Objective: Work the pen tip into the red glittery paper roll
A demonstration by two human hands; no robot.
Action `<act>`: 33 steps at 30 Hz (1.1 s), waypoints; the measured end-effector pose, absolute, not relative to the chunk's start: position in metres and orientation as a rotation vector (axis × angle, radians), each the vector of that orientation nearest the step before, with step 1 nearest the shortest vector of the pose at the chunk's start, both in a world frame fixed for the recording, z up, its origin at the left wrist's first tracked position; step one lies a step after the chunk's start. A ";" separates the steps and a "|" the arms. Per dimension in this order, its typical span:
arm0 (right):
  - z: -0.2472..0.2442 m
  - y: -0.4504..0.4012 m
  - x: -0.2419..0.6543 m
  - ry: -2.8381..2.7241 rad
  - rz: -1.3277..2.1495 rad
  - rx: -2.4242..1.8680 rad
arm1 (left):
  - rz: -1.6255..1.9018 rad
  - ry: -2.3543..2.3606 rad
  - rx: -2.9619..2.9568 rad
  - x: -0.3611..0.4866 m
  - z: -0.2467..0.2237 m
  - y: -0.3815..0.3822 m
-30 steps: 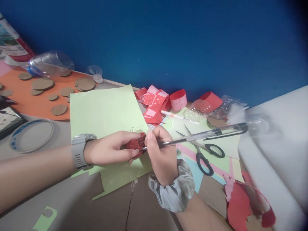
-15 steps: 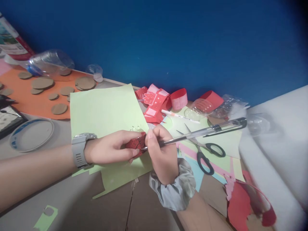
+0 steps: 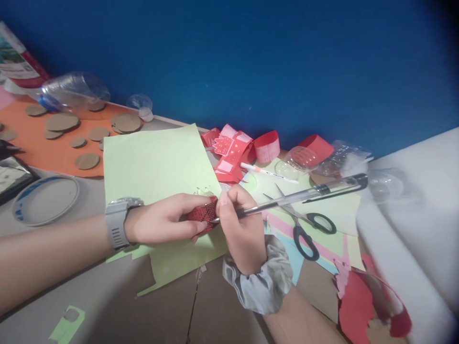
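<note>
My left hand (image 3: 168, 220) is closed round a small red piece with a black drawn pattern (image 3: 203, 215), thumb in front and fingers behind. In my right hand (image 3: 240, 224) a clear-barrelled pen (image 3: 297, 197) is gripped, its tip touching or very near the right side of the red piece. Under both hands lies a light green sheet (image 3: 154, 162) with a jagged cut lower edge. A little drawing in dark lines shows on the sheet just above the red piece. Scissors (image 3: 297, 222) with black handles lie open to the right of my right hand.
Cardboard discs (image 3: 88, 161) lie on orange paper (image 3: 43, 155) at left, beside a clear plastic bottle (image 3: 75, 91) and a tape ring (image 3: 16, 203). Red paper bands (image 3: 267, 146) and a white marker (image 3: 268, 173) are behind. Red scraps (image 3: 355, 306) lie at right. A blue wall (image 3: 233, 62) bounds the back.
Almost nothing differs. The view has shifted very slightly, and both hands keep their hold on the red piece and the pen.
</note>
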State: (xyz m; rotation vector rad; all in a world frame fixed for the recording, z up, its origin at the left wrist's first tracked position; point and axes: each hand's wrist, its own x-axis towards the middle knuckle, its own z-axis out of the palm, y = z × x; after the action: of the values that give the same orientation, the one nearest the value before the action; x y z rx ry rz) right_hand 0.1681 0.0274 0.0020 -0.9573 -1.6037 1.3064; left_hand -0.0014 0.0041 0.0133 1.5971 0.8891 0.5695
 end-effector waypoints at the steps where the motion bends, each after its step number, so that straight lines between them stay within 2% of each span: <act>1: 0.003 0.027 0.168 -1.605 1.308 -0.958 | 0.568 0.889 1.599 -0.002 0.013 0.004; 33: 0.003 0.028 0.167 -1.558 1.333 -0.952 | 0.566 0.896 1.615 -0.002 0.014 0.005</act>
State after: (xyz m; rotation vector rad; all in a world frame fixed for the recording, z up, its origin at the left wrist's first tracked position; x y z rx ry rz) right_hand 0.1672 0.0281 0.0030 -0.9525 -1.5577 1.3334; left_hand -0.0016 0.0053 0.0142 1.6147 0.8959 0.5655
